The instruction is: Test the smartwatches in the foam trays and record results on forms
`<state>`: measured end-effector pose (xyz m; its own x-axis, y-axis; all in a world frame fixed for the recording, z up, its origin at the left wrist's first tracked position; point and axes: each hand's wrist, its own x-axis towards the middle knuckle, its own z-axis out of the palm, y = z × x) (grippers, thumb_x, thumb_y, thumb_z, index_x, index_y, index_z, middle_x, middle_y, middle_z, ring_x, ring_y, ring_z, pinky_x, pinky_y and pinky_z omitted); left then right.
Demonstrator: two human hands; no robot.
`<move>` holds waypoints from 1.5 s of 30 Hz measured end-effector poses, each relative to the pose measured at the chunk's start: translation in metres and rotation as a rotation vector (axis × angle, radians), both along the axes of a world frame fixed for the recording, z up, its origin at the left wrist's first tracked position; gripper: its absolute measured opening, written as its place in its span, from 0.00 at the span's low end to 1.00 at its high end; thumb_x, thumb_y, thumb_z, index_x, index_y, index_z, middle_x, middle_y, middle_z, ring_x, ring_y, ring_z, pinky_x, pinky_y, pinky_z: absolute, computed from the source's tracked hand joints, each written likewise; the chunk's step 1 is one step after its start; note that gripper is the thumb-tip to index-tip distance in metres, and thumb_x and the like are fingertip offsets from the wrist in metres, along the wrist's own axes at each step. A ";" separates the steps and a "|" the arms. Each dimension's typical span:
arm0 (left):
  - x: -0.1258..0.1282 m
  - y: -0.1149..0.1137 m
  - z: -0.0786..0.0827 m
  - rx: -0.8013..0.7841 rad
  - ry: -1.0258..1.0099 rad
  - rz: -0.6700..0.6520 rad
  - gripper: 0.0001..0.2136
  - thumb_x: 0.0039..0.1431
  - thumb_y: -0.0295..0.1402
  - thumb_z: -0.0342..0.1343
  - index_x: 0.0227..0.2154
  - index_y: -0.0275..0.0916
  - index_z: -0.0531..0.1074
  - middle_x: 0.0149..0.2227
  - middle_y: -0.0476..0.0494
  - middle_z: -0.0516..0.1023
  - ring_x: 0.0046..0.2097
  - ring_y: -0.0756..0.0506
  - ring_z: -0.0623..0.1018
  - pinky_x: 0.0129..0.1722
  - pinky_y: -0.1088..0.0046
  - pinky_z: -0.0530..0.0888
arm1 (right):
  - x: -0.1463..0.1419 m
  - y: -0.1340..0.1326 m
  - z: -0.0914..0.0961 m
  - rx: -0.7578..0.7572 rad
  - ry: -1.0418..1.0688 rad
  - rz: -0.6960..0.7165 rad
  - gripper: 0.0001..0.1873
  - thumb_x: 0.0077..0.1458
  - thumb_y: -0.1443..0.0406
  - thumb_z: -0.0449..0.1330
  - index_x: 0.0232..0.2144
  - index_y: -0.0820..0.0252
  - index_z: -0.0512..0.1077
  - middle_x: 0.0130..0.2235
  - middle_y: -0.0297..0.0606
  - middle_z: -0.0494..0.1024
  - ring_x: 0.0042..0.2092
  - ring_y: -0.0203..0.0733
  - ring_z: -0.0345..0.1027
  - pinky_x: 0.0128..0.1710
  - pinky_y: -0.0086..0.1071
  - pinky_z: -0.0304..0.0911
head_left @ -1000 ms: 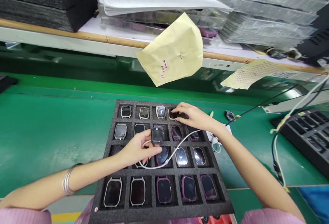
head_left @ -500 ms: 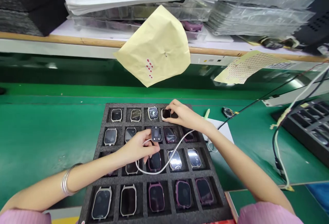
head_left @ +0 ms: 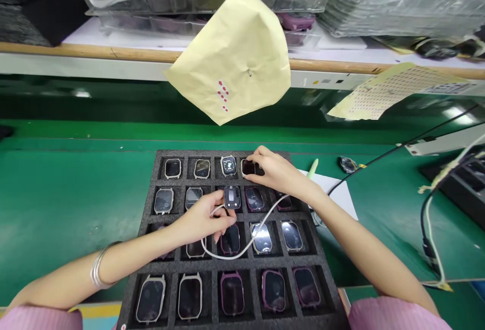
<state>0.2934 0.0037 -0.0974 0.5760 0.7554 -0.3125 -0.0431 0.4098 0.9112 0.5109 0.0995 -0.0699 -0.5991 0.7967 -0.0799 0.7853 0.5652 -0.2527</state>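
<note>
A black foam tray [head_left: 175, 263] holds several smartwatch bodies in rows of compartments, some with pale frames and some purple. My left hand [head_left: 208, 214] is closed on a small dark square device [head_left: 232, 197] above the tray's second row. A white cable [head_left: 242, 252] loops from that hand across the tray and under my right forearm. At the back row, my right hand [head_left: 273, 171] pinches a smartwatch [head_left: 248, 167] by its edges, in its compartment. Beside it, another smartwatch [head_left: 229, 166] shows a lit dial. My right hand partly hides the back right corner.
A shelf [head_left: 129, 56] with paper and clear plastic trays crosses the back, and a yellow sheet [head_left: 238, 57] hangs from it. Rightward lie a green pen-like object [head_left: 312, 169], white paper [head_left: 343, 196], a watch [head_left: 347, 164], cables [head_left: 430, 229] and another black tray [head_left: 450, 183].
The view has shifted slightly, so the shelf sits higher in the picture. Both hands keep nearly the same places over the tray, with the right hand still at the back-row smartwatch.
</note>
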 end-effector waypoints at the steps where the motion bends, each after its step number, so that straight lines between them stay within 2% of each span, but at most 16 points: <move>1: 0.000 0.000 0.000 0.004 0.001 -0.001 0.10 0.54 0.30 0.58 0.37 0.36 0.64 0.33 0.50 0.70 0.20 0.58 0.69 0.17 0.82 0.67 | -0.002 0.002 0.000 0.001 -0.024 -0.019 0.15 0.53 0.61 0.64 0.43 0.62 0.73 0.38 0.42 0.69 0.37 0.49 0.69 0.37 0.38 0.65; 6: -0.001 -0.002 0.003 -0.005 0.003 0.025 0.11 0.52 0.32 0.61 0.35 0.36 0.65 0.33 0.50 0.71 0.20 0.57 0.68 0.17 0.81 0.66 | -0.001 0.014 -0.001 -0.051 0.055 -0.122 0.16 0.46 0.57 0.68 0.35 0.61 0.76 0.32 0.37 0.69 0.31 0.43 0.66 0.31 0.33 0.59; 9: -0.002 -0.003 0.006 -0.018 -0.002 0.024 0.11 0.51 0.32 0.61 0.33 0.35 0.66 0.34 0.48 0.72 0.19 0.57 0.69 0.18 0.80 0.68 | 0.009 0.012 0.005 -0.132 0.253 -0.184 0.17 0.47 0.55 0.67 0.33 0.63 0.76 0.26 0.32 0.65 0.27 0.38 0.61 0.27 0.31 0.56; 12: -0.002 -0.002 0.009 -0.041 -0.007 0.022 0.11 0.50 0.32 0.62 0.32 0.34 0.67 0.35 0.47 0.73 0.20 0.57 0.69 0.19 0.79 0.68 | 0.015 -0.007 0.021 -0.239 0.571 -0.206 0.18 0.49 0.54 0.65 0.37 0.62 0.74 0.25 0.30 0.63 0.26 0.37 0.58 0.27 0.32 0.57; 14: -0.002 -0.002 0.010 -0.055 -0.019 0.024 0.12 0.49 0.32 0.63 0.33 0.34 0.67 0.34 0.47 0.73 0.20 0.57 0.69 0.19 0.79 0.68 | 0.010 -0.029 0.032 -0.250 0.642 -0.092 0.18 0.48 0.57 0.67 0.39 0.60 0.73 0.29 0.32 0.66 0.31 0.39 0.62 0.32 0.33 0.61; 17: -0.002 -0.002 0.009 -0.047 -0.051 0.006 0.14 0.48 0.32 0.64 0.35 0.33 0.68 0.32 0.48 0.73 0.21 0.56 0.69 0.20 0.79 0.68 | -0.007 -0.060 0.038 -0.170 0.515 0.080 0.15 0.50 0.62 0.66 0.41 0.59 0.72 0.38 0.39 0.70 0.39 0.43 0.67 0.39 0.36 0.66; 19: -0.002 -0.004 0.007 -0.043 -0.070 0.004 0.15 0.47 0.31 0.66 0.37 0.33 0.69 0.30 0.50 0.72 0.23 0.55 0.70 0.22 0.78 0.70 | -0.018 -0.071 0.033 -0.056 0.407 0.158 0.15 0.52 0.63 0.65 0.43 0.59 0.71 0.45 0.45 0.71 0.47 0.49 0.67 0.45 0.42 0.66; 21: -0.003 -0.006 0.004 -0.052 -0.079 0.019 0.16 0.46 0.31 0.67 0.36 0.34 0.69 0.28 0.50 0.73 0.24 0.53 0.71 0.24 0.76 0.72 | -0.025 -0.075 0.025 0.031 0.349 0.211 0.16 0.55 0.63 0.63 0.45 0.59 0.69 0.49 0.48 0.71 0.51 0.54 0.66 0.49 0.48 0.65; 25: -0.002 -0.008 0.004 -0.030 -0.064 0.052 0.13 0.51 0.38 0.64 0.33 0.34 0.69 0.21 0.51 0.73 0.22 0.52 0.72 0.25 0.75 0.72 | -0.026 -0.075 0.012 0.067 0.358 0.231 0.21 0.56 0.64 0.62 0.51 0.61 0.66 0.47 0.48 0.75 0.49 0.52 0.70 0.48 0.48 0.67; 27: -0.002 -0.009 0.006 -0.015 -0.049 0.075 0.14 0.53 0.41 0.62 0.33 0.34 0.69 0.19 0.52 0.72 0.19 0.52 0.72 0.22 0.76 0.71 | -0.025 -0.075 0.007 0.078 0.374 0.219 0.22 0.56 0.64 0.62 0.52 0.61 0.65 0.49 0.49 0.74 0.50 0.53 0.69 0.48 0.49 0.68; 34: 0.000 -0.013 0.005 -0.012 0.015 0.142 0.17 0.56 0.45 0.59 0.34 0.35 0.66 0.16 0.52 0.72 0.16 0.52 0.71 0.17 0.79 0.68 | -0.028 -0.075 -0.005 0.059 0.422 0.246 0.21 0.59 0.61 0.60 0.53 0.63 0.66 0.49 0.51 0.74 0.51 0.53 0.69 0.50 0.49 0.68; 42: -0.005 -0.013 0.007 0.017 -0.016 0.106 0.18 0.54 0.47 0.59 0.33 0.35 0.66 0.15 0.55 0.68 0.13 0.54 0.68 0.13 0.81 0.64 | -0.034 -0.084 -0.011 0.071 0.595 0.223 0.21 0.57 0.63 0.61 0.52 0.59 0.65 0.45 0.46 0.73 0.46 0.47 0.70 0.43 0.40 0.72; 45: -0.011 -0.012 0.006 0.045 -0.011 0.077 0.17 0.55 0.46 0.59 0.34 0.35 0.67 0.17 0.56 0.66 0.13 0.55 0.66 0.12 0.82 0.62 | -0.038 -0.087 -0.009 0.086 0.651 0.198 0.21 0.56 0.62 0.63 0.51 0.58 0.65 0.44 0.44 0.74 0.44 0.47 0.71 0.43 0.41 0.71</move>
